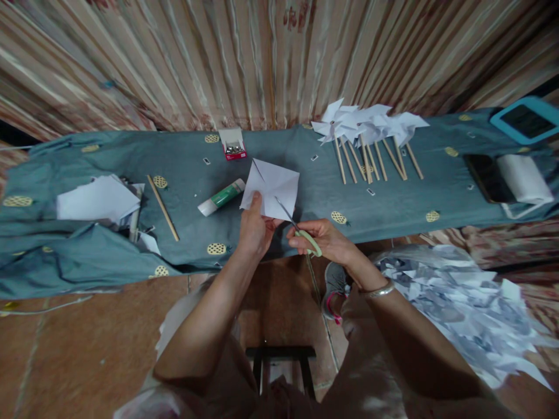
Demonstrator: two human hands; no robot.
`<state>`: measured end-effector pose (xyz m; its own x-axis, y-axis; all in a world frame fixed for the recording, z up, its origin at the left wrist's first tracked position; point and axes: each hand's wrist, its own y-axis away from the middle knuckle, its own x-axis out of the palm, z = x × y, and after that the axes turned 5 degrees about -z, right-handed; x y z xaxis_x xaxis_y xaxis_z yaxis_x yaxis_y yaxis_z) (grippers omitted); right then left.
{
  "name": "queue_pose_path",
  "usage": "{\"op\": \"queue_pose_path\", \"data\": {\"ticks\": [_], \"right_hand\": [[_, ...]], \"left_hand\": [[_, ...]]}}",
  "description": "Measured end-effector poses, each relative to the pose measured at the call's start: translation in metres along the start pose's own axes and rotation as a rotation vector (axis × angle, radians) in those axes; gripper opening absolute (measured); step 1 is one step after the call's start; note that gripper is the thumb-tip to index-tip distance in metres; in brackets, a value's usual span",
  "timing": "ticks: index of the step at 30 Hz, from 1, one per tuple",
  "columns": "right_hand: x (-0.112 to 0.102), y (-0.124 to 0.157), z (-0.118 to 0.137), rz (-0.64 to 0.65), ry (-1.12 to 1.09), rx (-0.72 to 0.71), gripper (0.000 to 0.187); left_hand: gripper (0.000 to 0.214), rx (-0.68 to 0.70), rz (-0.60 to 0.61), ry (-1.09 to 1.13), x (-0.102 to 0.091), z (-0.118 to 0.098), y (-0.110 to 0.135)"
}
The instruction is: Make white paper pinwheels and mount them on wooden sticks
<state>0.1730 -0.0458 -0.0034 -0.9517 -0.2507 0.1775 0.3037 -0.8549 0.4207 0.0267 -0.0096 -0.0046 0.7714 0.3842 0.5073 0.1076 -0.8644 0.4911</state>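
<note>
Far-L corner slit is done in paper sq. (279,180), pinched by L hand (254,228) just ahead of its fingers; near-R cut apparently under way, others prob. left. Scissors (311,239) are gripped in R hand (325,237), tips fwd-L, long axis diag. Pinwheels (371,124) beyond R fingers seem finished.

This looks like a room in a home: long curtains (262,64) hang behind, a pineapple cloth (187,154) covers the counter (393,212), and the floor (96,343) is tiled.
</note>
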Motion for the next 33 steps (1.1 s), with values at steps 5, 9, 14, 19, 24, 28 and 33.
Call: {"op": "queue_pose_path", "data": {"ticks": [5,9,14,19,24,28,33], "right_hand": [[-0.0019,-0.0024,-0.0041,-0.004,-0.011,0.014,0.040],[-0.0004,-0.0018,-0.0018,-0.004,-0.016,0.005,0.040],[0.0023,0.0002,0.0025,-0.017,-0.014,0.024,0.040],[0.0028,-0.0001,0.0024,-0.024,-0.032,0.019,0.041],[0.0031,-0.0001,0.0014,-0.027,-0.029,0.031,0.040],[0.0038,-0.0001,0.0017,-0.047,-0.013,0.044,0.041],[0.0037,-0.0004,0.0027,-0.037,-0.022,0.035,0.042]], "left_hand": [[0.028,0.001,0.007,0.025,0.0000,-0.0007,0.0003],[0.029,0.005,0.015,0.018,-0.0012,0.0003,-0.0002],[0.030,-0.002,0.013,-0.016,-0.0011,0.0011,-0.0004],[0.031,0.001,0.012,-0.001,-0.0006,0.0014,-0.0007],[0.033,-0.002,0.025,0.017,-0.0006,0.0009,-0.0003],[0.030,-0.017,0.016,0.014,-0.0002,-0.0001,0.0005],[0.028,-0.023,0.007,0.019,0.0000,-0.0003,0.0004]]}}
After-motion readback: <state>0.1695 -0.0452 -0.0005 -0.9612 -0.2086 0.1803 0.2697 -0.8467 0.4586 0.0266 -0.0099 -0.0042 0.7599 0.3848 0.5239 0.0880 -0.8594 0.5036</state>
